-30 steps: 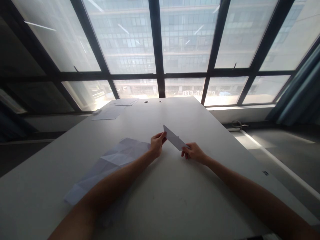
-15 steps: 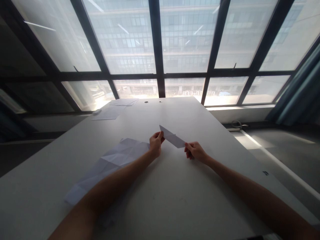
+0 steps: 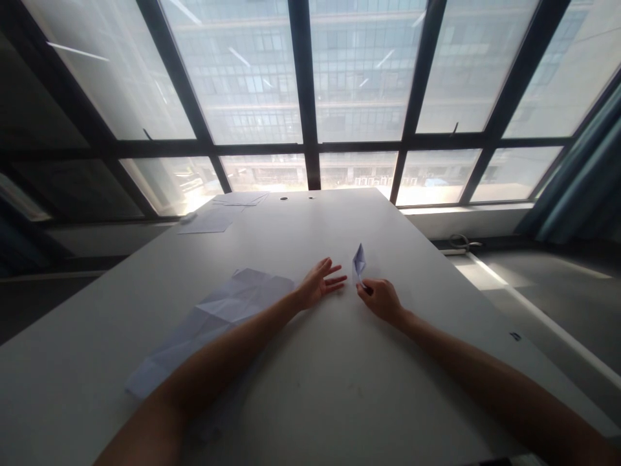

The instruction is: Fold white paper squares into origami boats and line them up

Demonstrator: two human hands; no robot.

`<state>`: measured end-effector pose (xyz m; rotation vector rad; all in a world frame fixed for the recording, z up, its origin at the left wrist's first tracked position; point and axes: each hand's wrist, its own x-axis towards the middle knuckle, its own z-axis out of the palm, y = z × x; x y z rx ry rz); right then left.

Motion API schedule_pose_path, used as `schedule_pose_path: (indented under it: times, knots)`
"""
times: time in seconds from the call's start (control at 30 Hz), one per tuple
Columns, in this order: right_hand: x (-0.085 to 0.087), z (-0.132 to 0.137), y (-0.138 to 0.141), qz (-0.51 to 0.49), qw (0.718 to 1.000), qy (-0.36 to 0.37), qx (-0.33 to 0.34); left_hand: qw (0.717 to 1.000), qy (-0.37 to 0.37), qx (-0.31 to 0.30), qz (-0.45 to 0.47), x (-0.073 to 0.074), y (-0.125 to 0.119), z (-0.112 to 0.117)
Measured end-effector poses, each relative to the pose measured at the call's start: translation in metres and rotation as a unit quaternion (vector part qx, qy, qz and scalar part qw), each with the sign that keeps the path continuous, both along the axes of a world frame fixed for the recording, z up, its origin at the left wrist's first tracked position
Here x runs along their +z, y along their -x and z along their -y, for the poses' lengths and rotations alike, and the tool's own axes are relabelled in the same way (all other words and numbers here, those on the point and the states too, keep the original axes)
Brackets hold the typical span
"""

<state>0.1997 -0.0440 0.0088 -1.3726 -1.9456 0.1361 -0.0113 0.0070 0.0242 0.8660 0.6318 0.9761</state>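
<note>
- The folded paper (image 3: 358,261) is standing on end above the table (image 3: 310,382), just beyond the right fingertips, with a narrow, pointed side showing; its layers seem to be parting slightly, though at this size I cannot be sure.
- The right hand (image 3: 383,299) is pinching the paper's lower end, fingers curling under; a light pinch is probably working best, since hard squeezing would be crumpling thin layers.
- The left hand (image 3: 317,285) is holding nothing: its fingers are pointing, spread and loose, toward the paper without touching it. For good control, this hand should be supporting the free edge gently, with the folds lining up.
- The creased sheet (image 3: 228,307) is lying beside the left forearm (image 3: 233,346), partly hidden by it; sleeveless elbows should be avoiding dragging it.
- Flat papers (image 3: 208,221) are lying toward the far left corner, well apart from both hands.
</note>
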Motion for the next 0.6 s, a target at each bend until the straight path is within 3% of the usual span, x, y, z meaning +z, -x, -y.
schedule_pose_path:
  times: [0.17,0.43,0.53,0.6]
  knots:
    - [0.004,0.006,0.006,0.061,0.998,0.000,0.018,0.998,0.004,-0.009,-0.054,-0.002,-0.006,0.002]
    - [0.011,0.013,0.009,0.120,0.988,-0.004,0.094,0.997,-0.033,0.009,-0.068,-0.001,-0.010,0.006]
    - [0.013,0.014,0.010,0.081,0.991,0.007,0.105,0.994,-0.049,0.025,-0.099,0.002,-0.012,0.011]
    - [0.013,0.013,0.009,0.022,0.997,0.031,0.072,0.990,-0.061,0.026,-0.127,0.002,-0.013,0.013]
